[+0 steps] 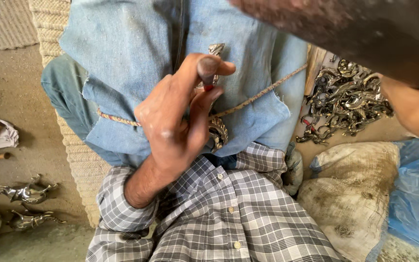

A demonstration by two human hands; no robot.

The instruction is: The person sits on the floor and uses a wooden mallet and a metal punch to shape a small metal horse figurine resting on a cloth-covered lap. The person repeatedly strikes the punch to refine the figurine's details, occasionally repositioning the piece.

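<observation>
My left hand (175, 121) is over my lap, with thumb and fingers shut on a small dark punch tool with a red band (207, 73). The tool's tip is hidden behind my fingers. Under the hand lies an ornate silver metal piece (217, 132) on a blue denim cloth (132, 48), with a twisted rope (260, 93) running across it. My bare right forearm (413, 111) rises at the right edge into a large dark blur (364, 34) close to the camera. The right hand and anything in it are lost in that blur.
A heap of dark metal figures (347, 99) lies at the right of my lap. Two silver animal figures (25, 194) rest on the dusty floor at the left, near a white rag (3, 138) and a red-handled tool. Pale sacks (355, 194) and blue plastic (418, 194) sit at the lower right.
</observation>
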